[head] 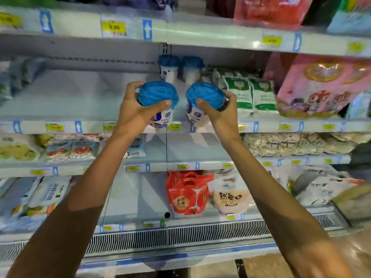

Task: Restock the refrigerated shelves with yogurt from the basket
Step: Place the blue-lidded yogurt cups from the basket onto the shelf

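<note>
My left grip (136,111) curls round a white yogurt cup with a crinkled blue foil lid (158,94), thumb across the lid's front edge. My right grip (221,112) clasps a second blue-lidded white cup (204,95) likewise. Both are at the front edge of the white refrigerated shelf (80,101). Farther back on it stand two matching cups (168,67), with green-and-white pouches (247,91) to their right.

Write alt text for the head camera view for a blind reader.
The left hand grips one blue-lidded yogurt cup and the right hand a second cup, over a refrigerated shelf where two matching cups stand at the back beside green-and-white pouches.
</note>
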